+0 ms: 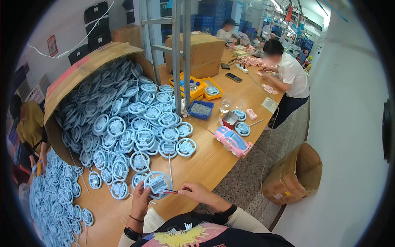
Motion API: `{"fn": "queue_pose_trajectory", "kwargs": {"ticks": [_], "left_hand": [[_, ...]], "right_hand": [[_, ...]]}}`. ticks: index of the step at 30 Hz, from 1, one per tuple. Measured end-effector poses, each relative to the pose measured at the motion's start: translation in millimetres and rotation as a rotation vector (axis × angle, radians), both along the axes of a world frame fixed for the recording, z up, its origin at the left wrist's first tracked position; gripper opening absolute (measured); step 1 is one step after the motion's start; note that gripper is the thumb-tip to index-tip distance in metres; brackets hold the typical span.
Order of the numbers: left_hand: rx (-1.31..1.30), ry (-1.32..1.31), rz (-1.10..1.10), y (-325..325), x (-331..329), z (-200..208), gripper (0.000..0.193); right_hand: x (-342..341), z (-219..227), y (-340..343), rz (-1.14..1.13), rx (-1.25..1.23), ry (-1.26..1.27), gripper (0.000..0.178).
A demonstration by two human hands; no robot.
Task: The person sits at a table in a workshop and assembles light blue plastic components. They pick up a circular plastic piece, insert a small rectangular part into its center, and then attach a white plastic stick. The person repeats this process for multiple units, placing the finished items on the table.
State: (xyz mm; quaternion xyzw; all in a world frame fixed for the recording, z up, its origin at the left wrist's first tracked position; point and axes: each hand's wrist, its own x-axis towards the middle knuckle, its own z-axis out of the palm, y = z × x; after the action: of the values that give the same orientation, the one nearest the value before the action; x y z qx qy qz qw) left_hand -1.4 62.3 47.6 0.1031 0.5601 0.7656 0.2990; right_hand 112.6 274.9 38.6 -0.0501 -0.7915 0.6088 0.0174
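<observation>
At the table's near edge my left hand (141, 199) grips a light-blue plastic toy steering wheel (157, 185) by its left rim. A rectangular recess shows at the wheel's middle. My right hand (195, 192) is closed, with fingertips pinching thin red and dark wires (168, 191) that run to the wheel; where they end is hard to make out. Just beyond my hands, a heap of like wheels (144, 140) spills from a cardboard box (92, 61) lying on its side.
More blue wheels (53, 201) pile up at left, near another person. A pink toy car (233, 140), a blue tray of small parts (200, 109) and yellow trays (193, 86) stand beyond. Metal posts (176, 57) rise behind. A carton (294, 177) sits on the floor at right. Co-workers sit and stand farther back.
</observation>
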Motion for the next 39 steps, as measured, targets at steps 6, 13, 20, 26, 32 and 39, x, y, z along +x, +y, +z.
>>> {"fn": "queue_pose_trajectory", "kwargs": {"ticks": [6, 13, 20, 26, 32, 39], "left_hand": [[-0.052, 0.040, 0.005, 10.9, 7.2, 11.9, 0.031], [-0.073, 0.025, 0.047, 19.5, 10.0, 15.1, 0.027], [-0.065, -0.004, 0.024, 9.8, 4.3, 7.6, 0.029], [-0.092, 0.023, -0.020, 10.9, -3.2, 9.2, 0.029], [-0.107, 0.006, -0.047, 15.9, -5.9, 7.2, 0.030], [-0.032, -0.147, -0.121, 17.4, -11.6, 0.3, 0.027]], "right_hand": [[4.6, 9.0, 8.8, -0.048, 0.112, 0.006, 0.025], [10.8, 33.2, 7.5, -0.111, 0.135, -0.060, 0.024], [1.2, 28.7, 8.0, -0.037, 0.173, -0.046, 0.025], [-4.4, 36.8, 9.1, -0.036, 0.141, -0.101, 0.025], [-8.3, 26.3, 11.3, -0.025, 0.120, -0.085, 0.024], [-7.7, 28.3, 8.3, -0.032, 0.081, -0.061, 0.022]]}}
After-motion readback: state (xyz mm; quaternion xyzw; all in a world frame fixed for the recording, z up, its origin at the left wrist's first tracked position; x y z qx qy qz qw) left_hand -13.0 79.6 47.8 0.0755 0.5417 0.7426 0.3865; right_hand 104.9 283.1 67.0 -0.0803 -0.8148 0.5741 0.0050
